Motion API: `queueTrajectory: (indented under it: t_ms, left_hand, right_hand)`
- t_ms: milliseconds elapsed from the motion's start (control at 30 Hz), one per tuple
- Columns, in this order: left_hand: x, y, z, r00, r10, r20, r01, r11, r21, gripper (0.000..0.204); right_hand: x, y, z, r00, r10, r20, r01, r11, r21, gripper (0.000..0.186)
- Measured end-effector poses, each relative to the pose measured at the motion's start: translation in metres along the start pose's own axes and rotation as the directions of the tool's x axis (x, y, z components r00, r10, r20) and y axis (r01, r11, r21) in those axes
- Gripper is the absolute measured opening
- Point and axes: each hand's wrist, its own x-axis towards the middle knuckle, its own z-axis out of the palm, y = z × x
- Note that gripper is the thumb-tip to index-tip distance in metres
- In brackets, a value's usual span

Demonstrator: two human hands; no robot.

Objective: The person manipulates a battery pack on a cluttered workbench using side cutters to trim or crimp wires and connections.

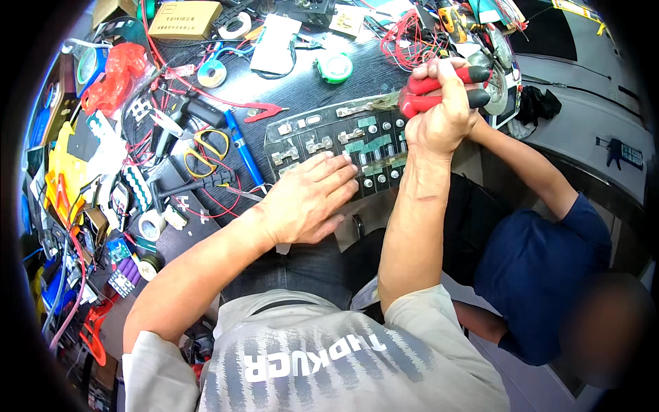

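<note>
My left hand lies palm-down, fingers extended, on the lower left part of a dark segmented panel with metal tabs, round terminals and green tape pieces. My right hand is wrapped round red-and-black handled pliers over the panel's upper right end. The pliers point left toward the panel's top edge; whether their jaws grip anything cannot be made out. A blue pen-like tool and yellow-handled scissors lie just left of the panel.
A cluttered dark desk holds a green tape measure, red wire coils, a red bag and many tools at the left. A person in a dark blue top is close at my right, an arm reaching behind my right hand.
</note>
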Motion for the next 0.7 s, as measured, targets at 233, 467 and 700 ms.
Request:
queueTrajectory:
  t_ms: [233, 467, 700]
  left_hand:
    - [-0.006, -0.011, 0.005, 0.998, 0.052, 0.018, -0.053, 0.998, 0.033, 0.069]
    - [-0.009, -0.013, 0.012, 0.997, 0.068, 0.023, -0.070, 0.991, 0.111, 0.069]
    - [-0.010, -0.014, 0.012, 0.996, 0.094, -0.006, -0.093, 0.990, 0.107, 0.068]
  right_hand:
    - [-0.012, 0.004, 0.011, 0.992, -0.123, -0.032, 0.124, 0.992, 0.032, 0.011]
    - [-0.033, 0.006, 0.017, 0.961, -0.272, 0.039, 0.274, 0.961, -0.030, 0.013]
    - [-0.048, 0.018, 0.016, 0.856, -0.509, 0.092, 0.516, 0.827, -0.224, 0.011]
